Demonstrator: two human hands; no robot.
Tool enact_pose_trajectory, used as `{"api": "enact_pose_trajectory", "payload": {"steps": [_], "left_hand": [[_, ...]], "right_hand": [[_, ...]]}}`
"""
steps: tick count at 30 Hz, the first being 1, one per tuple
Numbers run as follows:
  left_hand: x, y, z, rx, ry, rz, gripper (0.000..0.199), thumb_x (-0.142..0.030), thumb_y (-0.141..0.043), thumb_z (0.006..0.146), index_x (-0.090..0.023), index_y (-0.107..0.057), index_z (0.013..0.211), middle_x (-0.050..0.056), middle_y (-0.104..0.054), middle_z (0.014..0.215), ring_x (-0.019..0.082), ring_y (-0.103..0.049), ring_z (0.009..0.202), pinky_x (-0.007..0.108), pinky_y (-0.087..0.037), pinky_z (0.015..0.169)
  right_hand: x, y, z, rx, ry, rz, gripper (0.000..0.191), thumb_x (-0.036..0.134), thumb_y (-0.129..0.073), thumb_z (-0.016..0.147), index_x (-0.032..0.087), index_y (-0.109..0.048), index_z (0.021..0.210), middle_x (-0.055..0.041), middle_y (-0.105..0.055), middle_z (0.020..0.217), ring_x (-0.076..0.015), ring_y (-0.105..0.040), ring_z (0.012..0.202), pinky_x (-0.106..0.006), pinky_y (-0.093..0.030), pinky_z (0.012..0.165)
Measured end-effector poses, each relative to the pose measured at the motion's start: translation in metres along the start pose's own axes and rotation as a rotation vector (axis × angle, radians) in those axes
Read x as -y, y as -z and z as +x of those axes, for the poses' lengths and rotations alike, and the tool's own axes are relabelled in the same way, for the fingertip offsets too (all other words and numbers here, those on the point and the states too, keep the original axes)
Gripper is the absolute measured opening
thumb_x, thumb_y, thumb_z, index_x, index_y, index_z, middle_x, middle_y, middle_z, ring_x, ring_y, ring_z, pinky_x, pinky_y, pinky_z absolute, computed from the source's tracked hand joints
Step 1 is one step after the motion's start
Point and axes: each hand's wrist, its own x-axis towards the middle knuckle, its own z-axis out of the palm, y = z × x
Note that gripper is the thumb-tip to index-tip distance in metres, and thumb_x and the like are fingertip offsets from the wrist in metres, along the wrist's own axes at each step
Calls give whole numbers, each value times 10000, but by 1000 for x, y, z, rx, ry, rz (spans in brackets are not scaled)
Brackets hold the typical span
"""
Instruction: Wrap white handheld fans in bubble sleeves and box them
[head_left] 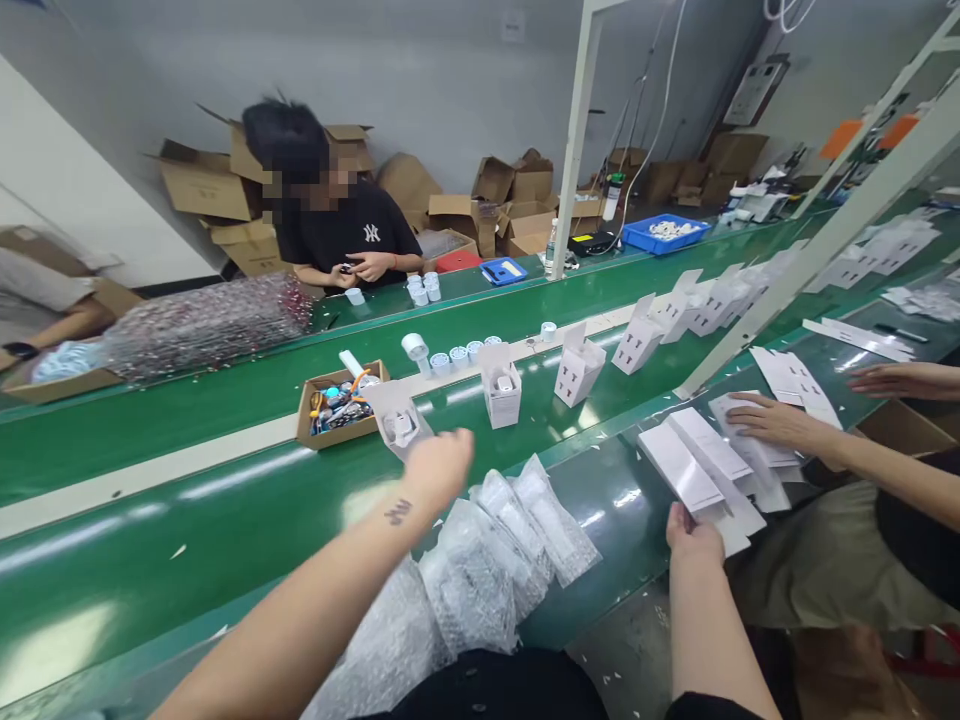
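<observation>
My left hand [441,465] reaches over the green conveyor, its fingers curled at an open white box [391,407] with a white item inside; what the fingertips hold is hidden. Low on the right, my right hand [695,538] pinches the near edge of flat white cartons [681,468] lying on the dark bench. Between my arms sit several bubble-wrapped packs [469,565]. Further right along the belt stand another open white box [501,390] with a white item and one printed with dark marks [579,370].
A cardboard box of tools [341,408] stands left of the boxes. White round parts [459,356] line the middle strip. A person [345,230] works across the belt; another person's hands [780,420] are at the right. A white post [577,140] rises behind.
</observation>
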Motion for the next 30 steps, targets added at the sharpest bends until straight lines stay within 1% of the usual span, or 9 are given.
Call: {"api": "enact_pose_trajectory", "payload": {"steps": [3,5,9,12,15,21,25,27,30], "left_hand": [[-85,-32,2,86,-396,-62,377,-113,-591,763,-279,-611,1101,33,-659,1144,194,-593,1063,298,-432,898],[-127,-60,10,136,-634,-10,576,-125,-688,696,-294,-557,1231,40,-592,1284,234,-529,1169,351,-387,966],[-159,-98,29,211,-728,101,716,-75,-774,529,-242,-601,1203,91,-647,1178,315,-556,1091,442,-392,922],[-156,-95,29,229,-765,137,513,-70,-772,494,-240,-694,971,66,-673,1075,318,-564,1044,433,-415,872],[-139,-72,18,148,-782,94,351,-75,-734,540,-231,-694,852,74,-654,1044,296,-578,984,381,-453,785],[-50,-5,5,-72,-644,-210,300,-89,-589,680,-200,-575,958,44,-645,958,219,-598,921,303,-476,780],[-10,25,-8,-224,-275,-892,319,-329,-567,786,-211,-518,1079,-3,-629,873,173,-606,772,276,-493,668],[-13,32,-16,-298,-126,-1304,371,-388,-620,747,-197,-518,1049,-8,-594,808,158,-585,685,250,-479,556],[-35,31,-22,-324,-32,-1716,417,-406,-680,689,-178,-508,993,-9,-564,772,136,-556,605,225,-451,459]], "right_hand": [[-4,1,-40,-82,-118,70,179,318,-572,642,249,-410,672,1,-475,658,-193,-575,618,-404,-526,556],[-2,6,-67,-105,-161,94,223,315,-616,596,229,-449,717,9,-519,670,-174,-566,590,-390,-533,563],[25,23,-90,-140,-101,30,430,317,-707,574,185,-508,931,31,-565,708,-157,-570,615,-313,-496,591],[60,25,-87,-97,98,-166,479,311,-682,626,168,-489,1040,12,-587,762,-174,-585,694,-304,-471,655],[92,12,-82,-70,244,-262,435,291,-610,673,155,-494,1069,-24,-597,824,-190,-585,749,-325,-463,711],[108,-30,-86,45,550,-350,235,224,-461,745,172,-627,903,-71,-619,870,-233,-587,870,-396,-460,852],[89,-56,-109,246,745,-412,215,215,-482,793,176,-646,927,-104,-534,937,-237,-578,863,-417,-491,847],[75,-61,-123,420,788,-436,272,269,-554,793,166,-599,1041,-155,-465,1144,-271,-560,1004,-456,-478,914],[55,-58,-136,707,766,-497,611,359,-676,729,191,-434,1265,-169,-368,1346,-353,-442,1237,-535,-409,1013]]}}
